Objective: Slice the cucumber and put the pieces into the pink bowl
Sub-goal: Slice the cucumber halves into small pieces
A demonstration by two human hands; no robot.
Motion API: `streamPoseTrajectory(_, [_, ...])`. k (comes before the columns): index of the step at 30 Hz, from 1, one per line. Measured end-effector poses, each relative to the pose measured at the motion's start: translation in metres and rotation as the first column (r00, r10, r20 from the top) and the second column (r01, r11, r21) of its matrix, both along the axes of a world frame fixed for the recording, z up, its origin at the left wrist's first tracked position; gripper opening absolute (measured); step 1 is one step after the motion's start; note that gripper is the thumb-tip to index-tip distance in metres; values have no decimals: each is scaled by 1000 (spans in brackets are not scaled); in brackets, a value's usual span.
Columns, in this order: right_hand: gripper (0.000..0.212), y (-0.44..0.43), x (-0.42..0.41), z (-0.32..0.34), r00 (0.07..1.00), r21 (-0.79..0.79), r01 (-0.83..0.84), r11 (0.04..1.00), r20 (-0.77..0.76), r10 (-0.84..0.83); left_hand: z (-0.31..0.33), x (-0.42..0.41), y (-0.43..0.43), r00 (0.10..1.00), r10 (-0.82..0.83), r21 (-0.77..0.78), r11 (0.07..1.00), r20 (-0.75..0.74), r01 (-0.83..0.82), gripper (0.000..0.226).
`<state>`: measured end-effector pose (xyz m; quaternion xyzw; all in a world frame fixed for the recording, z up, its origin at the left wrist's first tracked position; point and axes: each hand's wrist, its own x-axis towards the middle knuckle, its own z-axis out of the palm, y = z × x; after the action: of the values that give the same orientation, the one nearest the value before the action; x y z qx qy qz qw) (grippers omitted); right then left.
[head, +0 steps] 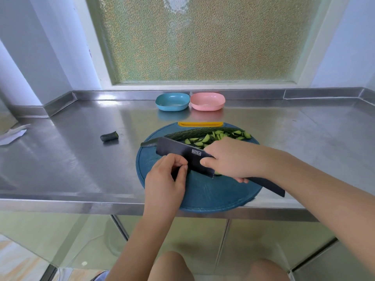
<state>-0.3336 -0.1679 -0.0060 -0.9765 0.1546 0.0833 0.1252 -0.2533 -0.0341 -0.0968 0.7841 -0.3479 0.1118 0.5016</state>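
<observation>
Cucumber (194,133) mid-slicing, the piece in work pinned near the middle of the cutting board (203,195) under the left hand (168,175): fingers curled down, tips tucked against the flat of the blade, likely to steady the piece and gauge each cut while staying clear of the edge; nearly all of that piece hidden, only a pale green sliver showing past the heel of the blade. Right hand (229,159) wrapped tight round the handle of the dark knife (182,153), close up to the blade, probably for control; blade edge-down on the board and slanted across it, handle running back toward the near right rim. Beyond the knife, toward the far side of the board, a heap of slices (219,136): half-moons, pale green flesh with dark skin, kept there probably to leave the cutting spot free; alongside them an uncut length, long, dark and bumpy-skinned, lying along the far rim. Off the board to its left, on the bench (81,159), a short dark end stub (109,136), seemingly a discard. Past the far rim of the board, apart from it, the pink bowl (207,101), nothing green visible inside, just beside a blue bowl (172,102) on its left; within easy reach for the transfer, not yet begun by the look of it.
</observation>
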Motion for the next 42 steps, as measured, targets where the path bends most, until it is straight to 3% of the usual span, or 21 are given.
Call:
streamPoseTrajectory(5, [33, 12, -3, -24, 993, -31, 68, 997, 101, -64, 0, -2, 0, 1000, 16, -17, 1000, -1, -16, 12])
streamPoseTrajectory(10, [30, 11, -10, -27, 977, 120, 178, 977, 95, -190, 1, -3, 0, 999, 26, -35, 999, -22, -27, 12])
streamPoseTrajectory(17, [30, 1, -17, -17, 973, 184, 164, 969, 132, -190, 1, -3, 1, 998, 30, -38, 999, -48, -31, 14])
streamPoseTrajectory(42, [33, -5, -15, -1, 992, 111, 62, 992, 105, -74, 2, -3, 2, 998, 28, -32, 999, -54, -30, 14])
